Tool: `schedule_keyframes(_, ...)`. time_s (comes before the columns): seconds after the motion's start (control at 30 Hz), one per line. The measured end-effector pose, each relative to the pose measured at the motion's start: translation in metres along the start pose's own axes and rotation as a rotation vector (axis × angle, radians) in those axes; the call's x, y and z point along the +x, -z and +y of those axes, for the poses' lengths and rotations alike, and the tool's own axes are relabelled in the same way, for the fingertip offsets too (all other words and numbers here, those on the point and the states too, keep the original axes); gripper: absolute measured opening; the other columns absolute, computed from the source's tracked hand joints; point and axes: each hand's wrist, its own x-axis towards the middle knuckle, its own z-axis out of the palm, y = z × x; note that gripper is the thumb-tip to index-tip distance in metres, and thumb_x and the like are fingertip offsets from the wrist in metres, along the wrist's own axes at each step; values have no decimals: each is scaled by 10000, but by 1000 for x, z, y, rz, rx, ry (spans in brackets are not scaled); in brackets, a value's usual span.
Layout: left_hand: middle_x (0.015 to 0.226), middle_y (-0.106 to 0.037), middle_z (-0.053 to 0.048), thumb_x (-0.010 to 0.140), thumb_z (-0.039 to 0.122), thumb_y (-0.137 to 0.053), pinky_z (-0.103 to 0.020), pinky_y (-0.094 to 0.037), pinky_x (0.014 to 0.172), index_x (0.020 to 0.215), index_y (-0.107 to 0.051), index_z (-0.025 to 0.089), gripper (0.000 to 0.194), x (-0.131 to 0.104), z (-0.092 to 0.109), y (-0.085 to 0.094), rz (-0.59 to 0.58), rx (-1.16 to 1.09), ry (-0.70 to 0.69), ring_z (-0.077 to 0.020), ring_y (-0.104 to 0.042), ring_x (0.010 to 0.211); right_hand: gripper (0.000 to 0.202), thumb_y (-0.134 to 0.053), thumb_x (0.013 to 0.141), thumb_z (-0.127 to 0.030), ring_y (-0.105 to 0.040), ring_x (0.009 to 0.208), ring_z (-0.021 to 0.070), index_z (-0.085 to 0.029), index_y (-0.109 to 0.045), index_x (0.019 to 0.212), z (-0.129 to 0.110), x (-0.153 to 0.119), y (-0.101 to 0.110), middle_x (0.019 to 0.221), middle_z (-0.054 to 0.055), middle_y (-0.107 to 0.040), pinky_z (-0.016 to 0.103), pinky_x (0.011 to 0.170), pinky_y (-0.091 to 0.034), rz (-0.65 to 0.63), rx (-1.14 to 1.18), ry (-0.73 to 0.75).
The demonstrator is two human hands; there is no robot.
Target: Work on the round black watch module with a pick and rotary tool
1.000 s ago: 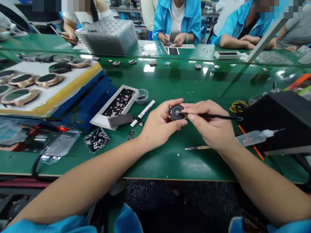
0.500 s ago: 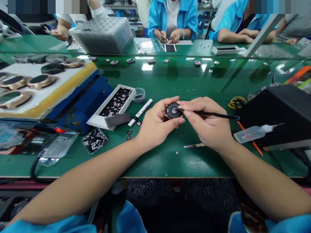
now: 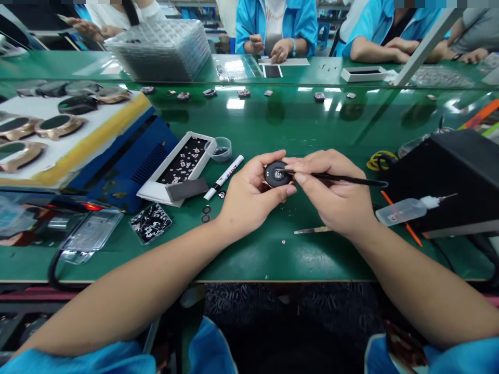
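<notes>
Between the thumb and fingers of my left hand [image 3: 249,195] is a round black watch case [image 3: 276,175], its back turned up toward me. My right hand [image 3: 337,195] is closed on slim black tweezers [image 3: 351,179], whose tip touches the middle of the case back. Both hands are above the green table, their fingers close together. Below my right hand lies a thin blade-like tool [image 3: 312,229], partly covered by the hand. A tiny round part [image 3: 284,242] rests on the table nearby.
Left are a paint marker [image 3: 224,177], a white box of small parts [image 3: 183,161], a clear cup [image 3: 220,149] and a blue stand [image 3: 128,150] bearing watch cases. Right are a dropper bottle [image 3: 405,210] and a black box [image 3: 448,176]. Co-workers sit across the table.
The view has shifted slightly. My hands keep the same hold, with the tweezers' tip still at the case back. Across the table, a co-worker's hand with a thin tool has lifted.
</notes>
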Motion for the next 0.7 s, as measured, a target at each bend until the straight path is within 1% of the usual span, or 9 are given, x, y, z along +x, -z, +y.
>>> schedule_keyframes(0.07, 972, -841, 32, 622, 220, -1196, -235, -674, 655, 1373, -782, 237, 858, 0, -1, 0, 2, -1, -5, -103, -738, 674, 268, -835, 1045, -82, -920, 1167, 170, -318, -930, 1127, 1, 0, 0, 1089, -21, -908, 339, 1104, -773, 10, 3, 3)
schedule_keyframes(0.17, 1058, -861, 6, 643, 267, -1203, -264, -699, 679, 1371, -787, 253, 838, 0, -2, 1, 5, 8, -24, -119, -754, 718, 250, -847, 1035, -95, -922, 1190, 189, -320, -930, 1107, 1, 1, -1, 1088, -19, -915, 374, 1137, -774, -19, 21, 4)
schedule_keyframes(0.23, 1049, -860, 2, 661, 304, -1206, -277, -707, 683, 1376, -791, 258, 828, 0, -3, 1, 2, 25, -30, -124, -749, 716, 238, -840, 1035, -101, -922, 1153, 196, -315, -927, 1092, 0, 1, -1, 1078, -13, -909, 395, 1123, -782, -7, 10, -12)
schedule_keyframes(0.33, 1011, -850, 10, 644, 317, -1220, -270, -706, 674, 1367, -798, 252, 839, 1, -4, 2, 3, 31, -17, -113, -731, 685, 230, -823, 1042, -104, -910, 1089, 186, -311, -920, 1069, -1, 2, 0, 1055, -12, -894, 399, 1107, -784, 14, -8, -24)
schedule_keyframes(0.4, 1083, -867, 1, 631, 316, -1226, -268, -714, 675, 1356, -800, 249, 844, 1, -3, 2, 1, 19, -19, -110, -739, 699, 237, -826, 1033, -98, -899, 1097, 180, -315, -918, 1057, -2, 2, 0, 1048, -18, -888, 402, 1139, -770, -8, 2, -22)
schedule_keyframes(0.47, 1120, -872, -6, 640, 332, -1226, -267, -718, 676, 1358, -800, 248, 839, 1, -3, 3, -9, 16, -36, -111, -745, 711, 226, -838, 1027, -105, -886, 1084, 174, -315, -915, 1055, -2, 3, 0, 1050, -18, -884, 382, 1097, -770, -10, 4, -23)
schedule_keyframes(0.53, 1111, -869, -8, 667, 355, -1219, -265, -718, 677, 1366, -800, 245, 822, 0, -4, 3, -21, 27, -45, -111, -745, 714, 195, -850, 1026, -121, -881, 1054, 167, -304, -910, 1054, -2, 3, -1, 1049, -13, -880, 346, 1008, -768, 13, -4, -27)
schedule_keyframes(0.57, 1105, -866, -7, 676, 359, -1217, -261, -716, 677, 1366, -801, 244, 813, 0, -4, 3, -23, 34, -48, -108, -743, 714, 186, -847, 1028, -124, -882, 1043, 165, -298, -907, 1051, -2, 4, -1, 1047, -13, -879, 340, 993, -766, 19, -8, -22)
schedule_keyframes(0.7, 1214, -874, -16, 662, 328, -1218, -252, -712, 682, 1335, -810, 250, 791, 1, -5, 2, -23, 15, -76, -95, -738, 731, 184, -829, 1026, -130, -903, 1130, 203, -301, -899, 1025, -2, 4, 0, 1032, -16, -876, 395, 1082, -767, -27, -16, -13)
